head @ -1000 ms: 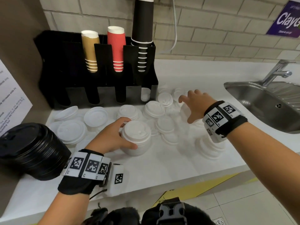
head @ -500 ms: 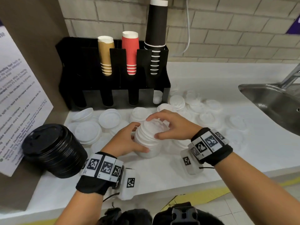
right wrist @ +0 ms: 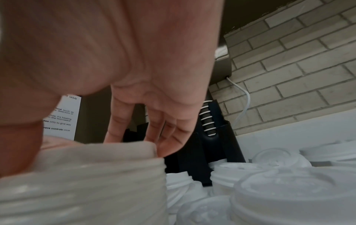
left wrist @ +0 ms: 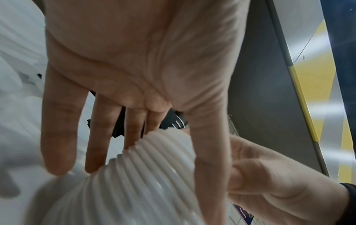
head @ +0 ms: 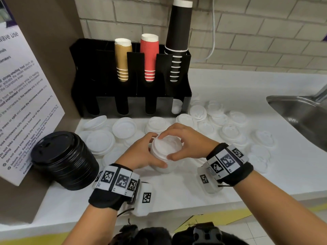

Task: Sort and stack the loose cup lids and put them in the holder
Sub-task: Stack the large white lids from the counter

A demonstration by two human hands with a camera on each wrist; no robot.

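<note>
Since a second ago our right hand (head: 185, 141) came off the loose lids (head: 230, 131) onto the white lid stack (head: 166, 152); both grips, left hand (head: 141, 152) included, clasped it mid-surface near the front edge.

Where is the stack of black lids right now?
In the head view, the black lid stack lies tilted on the counter's left end, against the notice sheet, left of the left hand.

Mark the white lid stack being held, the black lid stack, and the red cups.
white lid stack (head: 167, 147), head view, top lid's face between both hands.
black lid stack (head: 69, 167), head view, ribbed side.
red cups (head: 149, 55), head view, ribbed sleeve of the top cup.
</note>
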